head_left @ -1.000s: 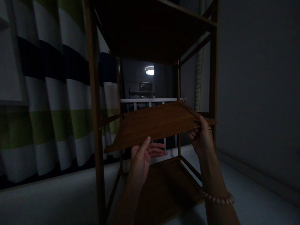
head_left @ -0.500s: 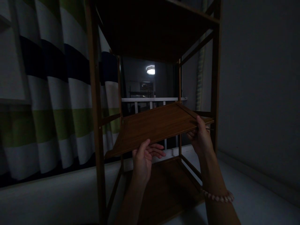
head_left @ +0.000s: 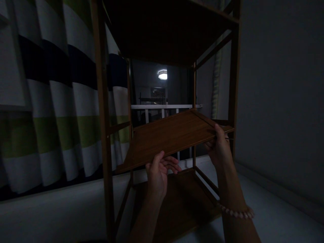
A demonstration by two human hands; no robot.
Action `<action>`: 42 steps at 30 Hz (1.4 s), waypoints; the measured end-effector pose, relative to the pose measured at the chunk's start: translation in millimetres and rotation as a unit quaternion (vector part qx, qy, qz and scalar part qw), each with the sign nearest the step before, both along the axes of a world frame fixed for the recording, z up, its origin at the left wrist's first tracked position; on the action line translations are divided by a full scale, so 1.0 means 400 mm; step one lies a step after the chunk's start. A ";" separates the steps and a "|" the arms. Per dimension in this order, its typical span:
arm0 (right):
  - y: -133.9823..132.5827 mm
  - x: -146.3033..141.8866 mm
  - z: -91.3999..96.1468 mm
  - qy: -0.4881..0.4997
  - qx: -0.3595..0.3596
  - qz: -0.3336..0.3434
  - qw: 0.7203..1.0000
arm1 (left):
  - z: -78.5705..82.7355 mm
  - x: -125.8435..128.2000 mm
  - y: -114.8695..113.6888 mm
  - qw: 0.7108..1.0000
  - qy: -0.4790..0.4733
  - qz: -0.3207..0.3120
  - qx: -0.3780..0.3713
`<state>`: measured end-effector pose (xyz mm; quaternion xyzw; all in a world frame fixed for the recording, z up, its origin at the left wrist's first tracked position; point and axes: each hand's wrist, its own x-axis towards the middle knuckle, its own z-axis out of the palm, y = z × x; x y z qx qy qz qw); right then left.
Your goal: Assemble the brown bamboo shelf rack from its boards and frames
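Observation:
A brown wooden shelf board [head_left: 167,136] sits tilted inside a wooden rack, its left end lower than its right. My right hand [head_left: 219,146] grips the board's front edge near the right corner, thumb on top and fingers curled beneath. A thin dark rod shows beside that hand; what it is I cannot make out. My left hand [head_left: 158,173] is at the middle of the front edge, its thumb against the edge and its loosely bent fingers below the board. How firmly it presses is hard to see.
The rack's left front post [head_left: 103,128] and right front post [head_left: 233,84] flank the board. Above is a dark upper shelf [head_left: 157,33]; below, a bottom shelf [head_left: 187,199]. A striped curtain [head_left: 60,101] hangs left, a grey wall [head_left: 280,87] stands right, and a white railing [head_left: 164,106] runs behind.
Both hands and the front of the board have shifted slightly to the right. The board's tilt stays about the same, and the hands keep their places on it.

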<state>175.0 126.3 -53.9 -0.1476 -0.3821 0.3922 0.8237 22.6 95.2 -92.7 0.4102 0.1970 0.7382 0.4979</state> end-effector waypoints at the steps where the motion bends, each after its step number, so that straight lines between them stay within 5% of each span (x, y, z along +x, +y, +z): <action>1: -0.002 0.001 0.000 -0.002 -0.002 -0.006 1.000 | -0.004 0.004 0.001 1.000 -0.002 -0.008 -0.003; 10: -0.012 0.008 0.002 -0.009 -0.016 -0.039 0.999 | -0.038 0.045 0.005 0.999 -0.033 0.002 -0.032; 21: -0.036 0.002 0.005 -0.038 -0.011 -0.045 0.998 | -0.004 -0.018 0.007 0.998 0.037 0.043 0.042; 42: -0.042 -0.024 0.007 -0.023 -0.010 -0.025 0.999 | 0.022 -0.052 0.006 0.992 0.116 -0.039 0.044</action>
